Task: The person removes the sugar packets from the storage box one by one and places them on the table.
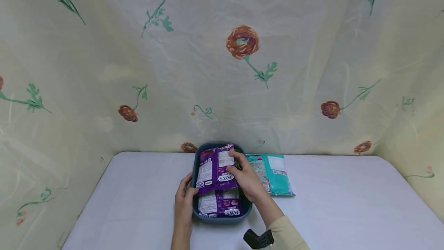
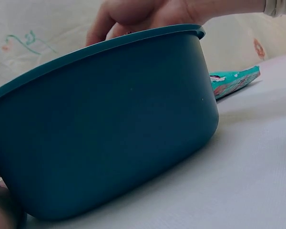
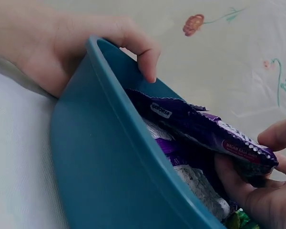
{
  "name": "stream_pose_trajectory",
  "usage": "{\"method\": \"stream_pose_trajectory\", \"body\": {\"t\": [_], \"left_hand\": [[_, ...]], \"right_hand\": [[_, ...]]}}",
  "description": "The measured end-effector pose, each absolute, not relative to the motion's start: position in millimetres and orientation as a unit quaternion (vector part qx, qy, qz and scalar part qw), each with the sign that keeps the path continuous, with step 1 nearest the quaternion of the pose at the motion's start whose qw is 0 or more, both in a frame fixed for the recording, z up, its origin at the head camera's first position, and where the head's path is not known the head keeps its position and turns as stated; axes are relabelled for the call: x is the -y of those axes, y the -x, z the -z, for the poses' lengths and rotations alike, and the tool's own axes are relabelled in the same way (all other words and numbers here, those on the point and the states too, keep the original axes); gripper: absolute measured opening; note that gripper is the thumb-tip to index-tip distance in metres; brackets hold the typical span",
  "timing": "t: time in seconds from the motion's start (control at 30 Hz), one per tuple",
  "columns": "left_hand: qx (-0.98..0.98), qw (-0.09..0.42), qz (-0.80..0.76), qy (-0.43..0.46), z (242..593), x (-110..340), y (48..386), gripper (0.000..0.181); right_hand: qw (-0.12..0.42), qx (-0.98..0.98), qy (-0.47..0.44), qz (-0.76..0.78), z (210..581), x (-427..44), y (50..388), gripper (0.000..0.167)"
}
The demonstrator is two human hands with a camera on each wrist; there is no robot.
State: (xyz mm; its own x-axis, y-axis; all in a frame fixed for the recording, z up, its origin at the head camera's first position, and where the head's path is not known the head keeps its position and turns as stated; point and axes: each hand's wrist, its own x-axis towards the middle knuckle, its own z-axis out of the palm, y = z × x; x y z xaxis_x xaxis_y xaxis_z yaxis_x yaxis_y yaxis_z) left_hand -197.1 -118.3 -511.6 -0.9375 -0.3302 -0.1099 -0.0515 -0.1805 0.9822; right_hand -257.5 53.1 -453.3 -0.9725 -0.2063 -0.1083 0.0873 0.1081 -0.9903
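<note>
Behind everything in front of you hangs a pale curtain [image 1: 208, 61] printed with rust-coloured flowers and green stems. Below it spreads the white counter [image 1: 347, 203]. On the counter, in front of you, stands the blue bin [image 1: 222, 221], an open-topped tub with rounded corners and a raised rim.

A teal packet [image 1: 275, 174] lies on the counter just to the right of the bin, its left part running behind your right hand. The upper purple packet [image 1: 213, 169], printed FOX'S, is at the bin's opening, over its far part; the right wrist view shows it tilted, one end raised toward the rim. The lower purple packet [image 1: 218, 203], with the same print, sits inside the bin, its near part showing below the upper one.

Your right hand [image 1: 248, 176] reaches over the bin's right side, and its fingers pinch the end of the upper purple packet, some above it and some beneath. Your left hand [image 1: 184, 196] grips the bin's left side, wrapped over the rim. A light sleeve [image 1: 288, 232] covers your right forearm, and a black device [image 1: 258, 239] sits at its edge. Smallest, a bit of green wrapper [image 3: 242, 220] shows inside the bin beside the purple packets.
</note>
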Motion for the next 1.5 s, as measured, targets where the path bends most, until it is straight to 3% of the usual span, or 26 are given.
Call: {"method": "stream_pose_trajectory", "body": {"t": [1.5], "left_hand": [[0.632, 0.093, 0.755, -0.148, 510.5, 118.5, 198.4, 0.052]], "right_hand": [[0.081, -0.736, 0.021, 0.671, 453.0, -49.6, 250.5, 0.054]]}}
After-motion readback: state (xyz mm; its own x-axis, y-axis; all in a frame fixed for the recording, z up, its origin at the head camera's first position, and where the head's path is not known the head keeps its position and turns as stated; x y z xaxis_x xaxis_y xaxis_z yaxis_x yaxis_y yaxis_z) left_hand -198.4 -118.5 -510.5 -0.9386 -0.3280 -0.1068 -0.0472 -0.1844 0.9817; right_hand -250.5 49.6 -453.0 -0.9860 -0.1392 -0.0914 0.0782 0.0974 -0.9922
